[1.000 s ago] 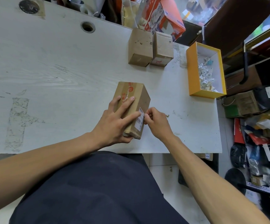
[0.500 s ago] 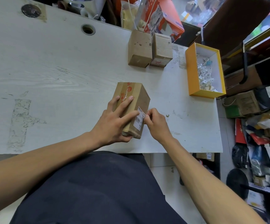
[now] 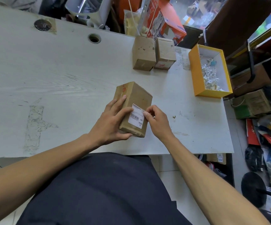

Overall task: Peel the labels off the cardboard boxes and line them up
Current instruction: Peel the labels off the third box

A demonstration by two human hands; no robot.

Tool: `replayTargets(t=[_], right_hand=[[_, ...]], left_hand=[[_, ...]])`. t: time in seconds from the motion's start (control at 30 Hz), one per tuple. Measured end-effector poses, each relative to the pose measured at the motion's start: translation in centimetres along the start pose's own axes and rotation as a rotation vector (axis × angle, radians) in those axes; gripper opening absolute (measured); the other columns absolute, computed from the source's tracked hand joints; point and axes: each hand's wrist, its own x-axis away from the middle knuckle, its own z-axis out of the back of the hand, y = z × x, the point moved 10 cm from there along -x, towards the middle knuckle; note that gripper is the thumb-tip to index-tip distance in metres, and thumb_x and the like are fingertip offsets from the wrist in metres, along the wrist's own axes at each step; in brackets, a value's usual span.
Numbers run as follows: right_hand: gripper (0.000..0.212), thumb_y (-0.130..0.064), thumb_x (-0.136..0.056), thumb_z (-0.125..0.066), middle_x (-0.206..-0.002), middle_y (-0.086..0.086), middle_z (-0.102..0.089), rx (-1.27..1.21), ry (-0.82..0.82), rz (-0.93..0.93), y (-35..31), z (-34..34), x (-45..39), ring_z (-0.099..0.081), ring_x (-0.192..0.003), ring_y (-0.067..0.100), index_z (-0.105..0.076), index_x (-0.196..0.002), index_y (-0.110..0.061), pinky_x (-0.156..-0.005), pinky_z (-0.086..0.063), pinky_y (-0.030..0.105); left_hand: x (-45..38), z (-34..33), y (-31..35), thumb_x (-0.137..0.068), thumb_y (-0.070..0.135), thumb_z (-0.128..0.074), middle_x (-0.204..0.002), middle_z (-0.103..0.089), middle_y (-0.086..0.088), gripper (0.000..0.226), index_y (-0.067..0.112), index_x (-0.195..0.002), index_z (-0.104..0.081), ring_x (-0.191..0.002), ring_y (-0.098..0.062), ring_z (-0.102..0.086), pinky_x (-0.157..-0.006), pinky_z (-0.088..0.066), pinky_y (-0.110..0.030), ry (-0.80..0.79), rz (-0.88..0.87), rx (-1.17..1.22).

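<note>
A brown cardboard box [image 3: 138, 96] rests near the front of the white table [image 3: 58, 75], tilted so its side with a white barcode label [image 3: 135, 118] faces up. My left hand [image 3: 110, 122] grips the box from the left, fingers across the top and onto the label's edge. My right hand [image 3: 156, 119] pinches the label's upper right corner with thumb and forefinger. Two more cardboard boxes stand side by side at the far edge, the left one [image 3: 143, 53] and the right one [image 3: 164, 53].
A yellow tray [image 3: 194, 70] holding several crumpled label scraps sits at the table's right side. Two round cable holes [image 3: 94, 38] mark the far left. Clutter crowds the floor to the right and the space behind the table. The near edge runs just under my wrists.
The box has been rolled toward me so the labelled side now faces up. My right fingers moved onto the label's corner. The camera view shifted slightly.
</note>
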Motion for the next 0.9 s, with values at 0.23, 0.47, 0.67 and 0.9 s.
replayTargets(t=[0.23,0.47,0.67,0.9], right_hand=[[0.012,-0.017,-0.091,-0.057,-0.080,0.001,-0.055,-0.004,-0.039,0.073,-3.0,-2.5,-1.2,-0.047,-0.069,0.011,-0.055,-0.080,-0.015,-0.063,-0.040,0.023],[0.007,-0.018,-0.089,-0.061,-0.078,-0.001,-0.053,-0.004,0.040,0.103,-3.6,-2.9,-1.0,-0.046,-0.068,0.009,-0.057,-0.084,-0.015,-0.065,-0.038,0.023],[0.043,-0.021,-0.077,-0.079,-0.079,-0.008,-0.051,-0.052,0.147,0.104,-2.9,-2.1,0.2,-0.050,-0.070,0.004,-0.067,-0.118,-0.020,-0.070,-0.041,0.011],[0.018,-0.014,-0.077,-0.080,-0.080,-0.005,-0.056,-0.210,0.248,0.015,-2.3,-2.5,1.0,-0.056,-0.069,-0.003,-0.077,-0.095,-0.015,-0.066,-0.043,0.008]], left_hand=[[1.5,1.2,-3.3,-0.062,0.039,-0.084,-0.161,-0.015,0.001,0.092,0.028,-0.139,-0.036,-0.140,-0.016,-0.035,-0.106,-0.042,-0.031,-0.032,0.138,0.109],[1.3,1.0,-4.8,-0.062,0.043,-0.087,-0.153,-0.014,0.003,0.123,0.026,-0.155,-0.009,-0.128,-0.001,-0.030,-0.103,-0.036,-0.019,-0.148,0.207,0.099],[1.1,0.7,-5.2,-0.057,0.048,-0.090,-0.149,-0.017,-0.003,0.129,0.021,-0.155,-0.011,-0.127,-0.013,-0.037,-0.102,-0.035,-0.019,-0.147,0.195,0.054],[1.4,0.6,-5.2,-0.051,0.065,-0.076,-0.149,-0.019,-0.002,0.129,0.022,-0.154,-0.012,-0.130,-0.018,-0.039,-0.104,-0.036,-0.022,-0.104,0.197,0.076]])
